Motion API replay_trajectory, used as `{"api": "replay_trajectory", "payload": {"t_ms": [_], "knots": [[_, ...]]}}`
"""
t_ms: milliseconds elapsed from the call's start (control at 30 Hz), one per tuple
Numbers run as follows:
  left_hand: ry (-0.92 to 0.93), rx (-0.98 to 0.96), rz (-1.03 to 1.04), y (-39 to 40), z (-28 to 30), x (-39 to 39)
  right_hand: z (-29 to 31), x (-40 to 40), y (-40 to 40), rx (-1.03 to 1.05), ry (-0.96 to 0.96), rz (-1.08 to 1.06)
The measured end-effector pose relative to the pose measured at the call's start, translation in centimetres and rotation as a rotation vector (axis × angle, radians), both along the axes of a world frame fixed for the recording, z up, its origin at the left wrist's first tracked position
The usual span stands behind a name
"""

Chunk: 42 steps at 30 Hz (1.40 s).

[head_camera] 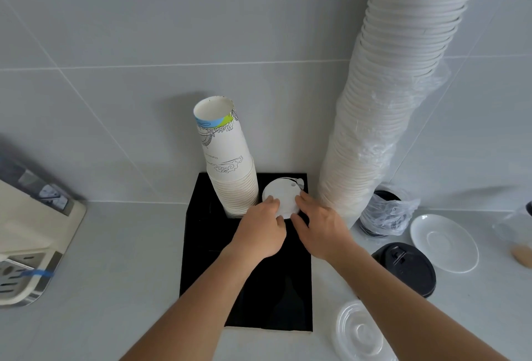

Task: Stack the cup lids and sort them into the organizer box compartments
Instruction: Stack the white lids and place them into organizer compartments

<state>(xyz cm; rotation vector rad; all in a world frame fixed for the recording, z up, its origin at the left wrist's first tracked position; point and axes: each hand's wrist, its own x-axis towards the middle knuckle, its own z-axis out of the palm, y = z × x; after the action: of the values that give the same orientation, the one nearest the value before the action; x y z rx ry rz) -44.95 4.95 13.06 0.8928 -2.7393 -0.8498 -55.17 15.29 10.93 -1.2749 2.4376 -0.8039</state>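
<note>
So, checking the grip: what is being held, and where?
Both hands, left hand and right hand, hold the white lids by their near rim.

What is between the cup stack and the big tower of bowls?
The white lids, held by both hands over the black organizer box, as the head view shows.

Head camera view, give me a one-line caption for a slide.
Both hands, left hand and right hand, set white lids into the black organizer box beside the paper cup stack.
</note>
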Motion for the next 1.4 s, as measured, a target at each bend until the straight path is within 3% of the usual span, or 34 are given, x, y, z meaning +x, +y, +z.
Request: {"api": "replay_trajectory", "payload": {"t_ms": [167,333,500,767,900,1100,1400], "knots": [[-0.063,-0.091,-0.082,-0.2,-0.9,-0.1,0.2,0.0,0.2,0.013,-0.01,0.026],[-0.073,-0.041,-0.086,-0.4,-0.3,0.1,1.5,-0.2,0.3,0.091,-0.023,0.058],[-0.073,0.282,0.0,0.0,1.3,1.6,3.2,0.0,1.3,0.11,-0.193,-0.029],[0.347,0.862,0.236,3.6,4.4,7.4,5.6,2.4,7.3,-0.222,-0.8,-0.27],[0.458,1.045,0.339,5.2,4.2,10.1,5.8,3.9,10.7,-0.342,-1.022,-0.32],[0.449,1.184,0.432,9.2,2.1,13.3,4.4,5.3,16.3,-0.462,-1.149,-0.436],[0.231,1.27,0.483,14.0,-1.8,14.0,1.6,6.0,22.7,-0.489,-1.175,-0.613]]}}
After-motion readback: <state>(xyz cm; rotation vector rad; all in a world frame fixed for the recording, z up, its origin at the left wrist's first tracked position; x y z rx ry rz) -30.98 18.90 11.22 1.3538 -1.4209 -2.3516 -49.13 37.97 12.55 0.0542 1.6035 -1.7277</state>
